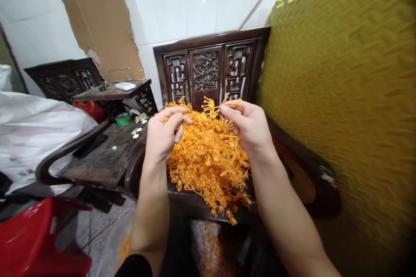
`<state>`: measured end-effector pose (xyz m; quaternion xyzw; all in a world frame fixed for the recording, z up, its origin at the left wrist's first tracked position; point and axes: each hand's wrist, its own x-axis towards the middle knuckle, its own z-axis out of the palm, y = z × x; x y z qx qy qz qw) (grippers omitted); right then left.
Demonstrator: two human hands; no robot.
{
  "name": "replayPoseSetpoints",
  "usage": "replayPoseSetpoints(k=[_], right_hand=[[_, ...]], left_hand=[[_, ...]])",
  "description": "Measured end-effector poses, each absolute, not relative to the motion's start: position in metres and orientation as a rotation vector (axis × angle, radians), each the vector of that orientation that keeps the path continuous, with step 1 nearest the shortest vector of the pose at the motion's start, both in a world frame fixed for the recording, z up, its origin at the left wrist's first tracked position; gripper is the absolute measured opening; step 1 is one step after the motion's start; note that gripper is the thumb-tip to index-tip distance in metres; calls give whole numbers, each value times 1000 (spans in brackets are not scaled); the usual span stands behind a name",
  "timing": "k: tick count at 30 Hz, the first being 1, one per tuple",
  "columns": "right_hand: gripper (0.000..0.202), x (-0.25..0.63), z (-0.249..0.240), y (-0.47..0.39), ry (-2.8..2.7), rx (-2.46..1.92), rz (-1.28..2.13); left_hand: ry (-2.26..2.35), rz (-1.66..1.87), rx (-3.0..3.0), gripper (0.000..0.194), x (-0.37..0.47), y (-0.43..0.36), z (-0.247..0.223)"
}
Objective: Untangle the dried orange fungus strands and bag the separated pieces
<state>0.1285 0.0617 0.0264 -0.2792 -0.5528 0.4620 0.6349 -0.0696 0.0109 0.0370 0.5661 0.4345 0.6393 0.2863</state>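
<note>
A large heap of orange branching pieces, which look like plastic artificial-flower stems, lies on the seat of a dark carved wooden chair. Above the heap's right side, my right hand pinches one orange stem between thumb and fingers; its star-like branched end points left. Over the heap's left side, my left hand is closed, thumb against the forefinger. Whatever it may hold is too small to make out. Several orange pieces hang close below both hands.
A yellow foam mat stands along the right. At left are another wooden chair with green tape and pale flower-shaped bits, a small table, white sacks and a red stool. Cardboard leans on the tiled wall.
</note>
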Motion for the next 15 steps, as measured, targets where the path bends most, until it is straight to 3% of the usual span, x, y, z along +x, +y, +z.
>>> replayPoseSetpoints(k=[8, 15], right_hand=[[25, 119, 27, 53, -1309, -640, 928], [22, 117, 25, 58, -1293, -619, 912]], left_hand=[[1285, 1521, 1781, 53, -60, 23, 29], [1198, 1386, 1896, 48, -49, 20, 38]])
